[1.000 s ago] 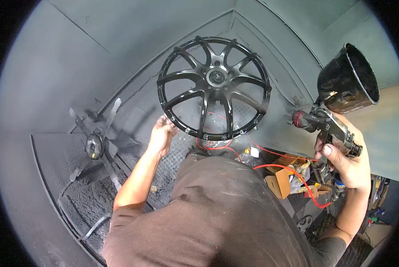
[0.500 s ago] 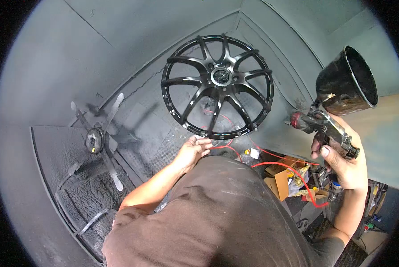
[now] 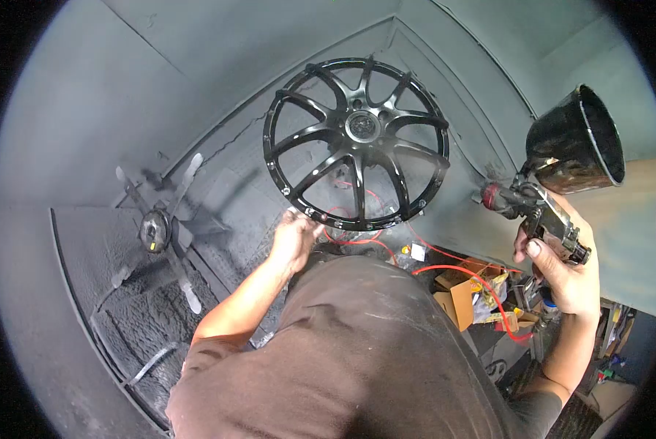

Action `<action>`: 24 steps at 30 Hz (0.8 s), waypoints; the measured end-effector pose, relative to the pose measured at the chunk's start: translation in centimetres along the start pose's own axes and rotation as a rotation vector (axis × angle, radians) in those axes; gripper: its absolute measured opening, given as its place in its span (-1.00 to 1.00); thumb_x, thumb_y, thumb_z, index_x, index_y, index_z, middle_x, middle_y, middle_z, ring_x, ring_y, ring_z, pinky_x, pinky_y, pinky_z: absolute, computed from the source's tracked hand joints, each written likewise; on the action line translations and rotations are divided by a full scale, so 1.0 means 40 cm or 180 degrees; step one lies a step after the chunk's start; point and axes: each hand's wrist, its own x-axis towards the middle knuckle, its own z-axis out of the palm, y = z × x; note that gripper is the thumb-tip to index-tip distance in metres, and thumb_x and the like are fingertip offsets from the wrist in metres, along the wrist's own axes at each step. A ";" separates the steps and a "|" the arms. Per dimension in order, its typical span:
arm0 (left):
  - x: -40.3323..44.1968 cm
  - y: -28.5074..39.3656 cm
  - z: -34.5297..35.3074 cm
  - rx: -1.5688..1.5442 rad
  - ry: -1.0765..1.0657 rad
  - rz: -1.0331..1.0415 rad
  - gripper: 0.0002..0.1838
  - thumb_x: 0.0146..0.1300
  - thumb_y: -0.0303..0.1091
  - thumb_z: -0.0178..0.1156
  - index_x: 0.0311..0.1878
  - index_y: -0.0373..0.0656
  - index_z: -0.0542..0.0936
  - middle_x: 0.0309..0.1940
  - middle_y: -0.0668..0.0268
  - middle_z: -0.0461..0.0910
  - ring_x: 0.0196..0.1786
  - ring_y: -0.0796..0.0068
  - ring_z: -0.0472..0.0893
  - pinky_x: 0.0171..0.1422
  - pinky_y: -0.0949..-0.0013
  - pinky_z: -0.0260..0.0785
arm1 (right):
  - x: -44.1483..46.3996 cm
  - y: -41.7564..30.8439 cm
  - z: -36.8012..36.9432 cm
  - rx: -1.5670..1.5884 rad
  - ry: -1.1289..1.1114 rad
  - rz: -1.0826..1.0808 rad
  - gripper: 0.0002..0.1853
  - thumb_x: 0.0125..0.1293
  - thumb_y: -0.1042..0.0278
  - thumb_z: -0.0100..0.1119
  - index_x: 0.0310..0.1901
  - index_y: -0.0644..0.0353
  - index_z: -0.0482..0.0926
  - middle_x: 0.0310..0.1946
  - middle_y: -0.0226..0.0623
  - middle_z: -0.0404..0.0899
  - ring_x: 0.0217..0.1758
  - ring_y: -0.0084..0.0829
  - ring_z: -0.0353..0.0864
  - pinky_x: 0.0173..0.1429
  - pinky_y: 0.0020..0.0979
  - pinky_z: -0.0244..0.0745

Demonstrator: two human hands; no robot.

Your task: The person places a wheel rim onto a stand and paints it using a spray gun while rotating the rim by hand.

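A black multi-spoke wheel rim (image 3: 362, 128) is in front of me, its round hub facing up toward the camera. My left hand (image 3: 296, 238) is at the lower left edge of the rim, with its fingertips partly behind the edge; whether they grip it is hard to make out. On the right, my right hand (image 3: 562, 256) is wrapped round a spray gun (image 3: 540, 212) with a dark open cup (image 3: 573, 143) on top. The gun's red-ringed nozzle points left toward the rim.
A fan-like stand with pale-tipped arms (image 3: 155, 231) is at the left by the grey wall. A red hose (image 3: 481, 282) runs past my right side. Open cardboard boxes (image 3: 457, 300) with clutter lie on the floor at the lower right.
The rim has turned, its spokes now at other angles. My left hand moved right along the lower edge, then back left. The spray gun has shifted only slightly.
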 end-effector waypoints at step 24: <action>-0.020 -0.133 -0.074 0.2100 -0.1847 -0.0802 -0.51 0.20 -0.60 -0.06 0.21 -0.31 0.54 0.10 0.21 0.57 0.21 0.39 0.49 0.36 0.34 0.26 | -0.036 -0.044 0.076 -0.0626 -0.1166 0.0316 -0.47 0.03 0.62 0.37 0.14 0.25 0.60 0.00 -0.07 0.67 0.07 -0.23 0.67 0.23 -0.31 0.46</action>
